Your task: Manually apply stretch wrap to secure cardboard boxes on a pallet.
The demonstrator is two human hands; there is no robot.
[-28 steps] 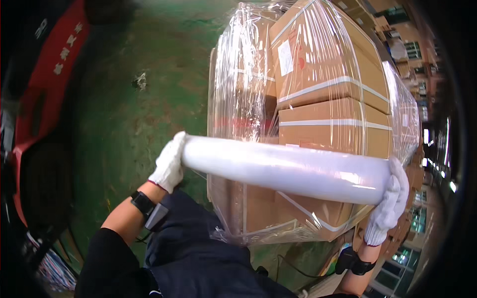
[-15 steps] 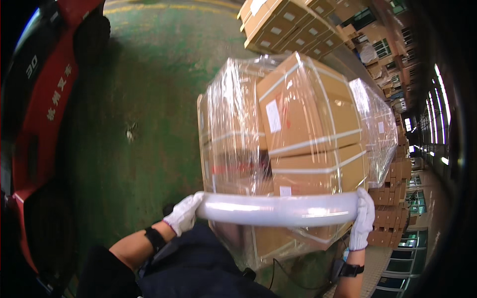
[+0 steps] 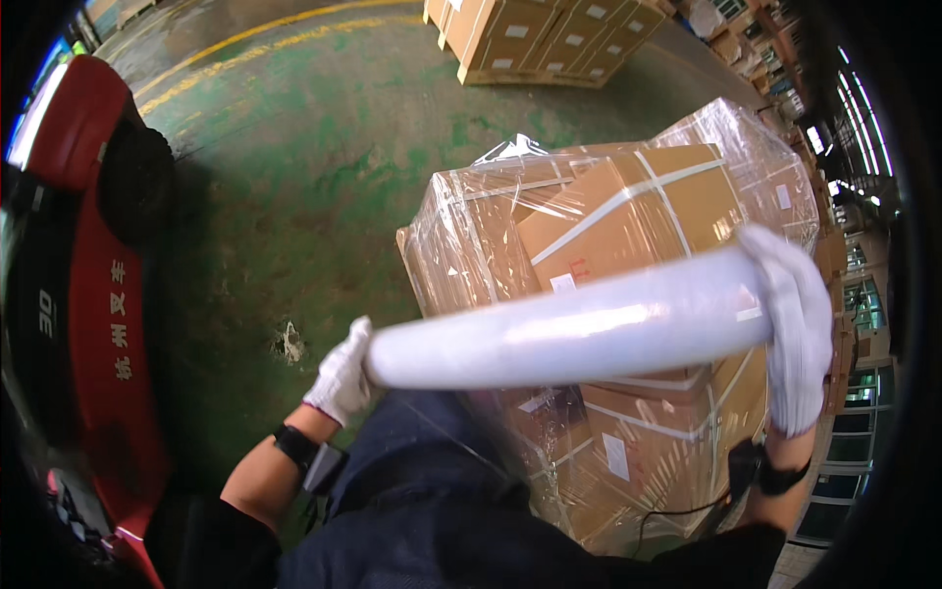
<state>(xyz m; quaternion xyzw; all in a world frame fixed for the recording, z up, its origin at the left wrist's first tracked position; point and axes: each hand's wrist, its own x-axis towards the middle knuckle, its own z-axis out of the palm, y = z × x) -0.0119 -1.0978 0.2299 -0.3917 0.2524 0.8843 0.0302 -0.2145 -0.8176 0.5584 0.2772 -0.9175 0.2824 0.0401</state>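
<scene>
My left grip [image 3: 342, 376] was closed on one end of a thick roll of clear, whitish film [image 3: 569, 322], and my right grip [image 3: 797, 329] was clamped over the other, so the roll was pinched lengthwise between the two. Both grips wore white knitted gloves; the right one was blurred, and I could not tell how far the fingers reached into either end. The roll lay aslant across my view, its right end higher, in front of a stack of brown cartons [image 3: 677, 206] bundled in clear film and bound with pale straps [image 3: 599, 226]. Whether it touched them, I could not tell. My dark trousers [image 3: 412, 471] showed below the roll's left part, and a dark cable [image 3: 677, 512] curved near the stack's lower edge. Just behind the cartons, to the right, stood another film-wrapped load [image 3: 775, 167]. Well apart, at the top, more strapped cartons [image 3: 549, 39] sat on a pallet [image 3: 530, 77]. A red and black vehicle [image 3: 108, 324] filled the left side, beside the green floor [image 3: 265, 236], which had a whitish patch [image 3: 291, 342] near my left grip and yellow lines [image 3: 285, 29] farther off.
</scene>
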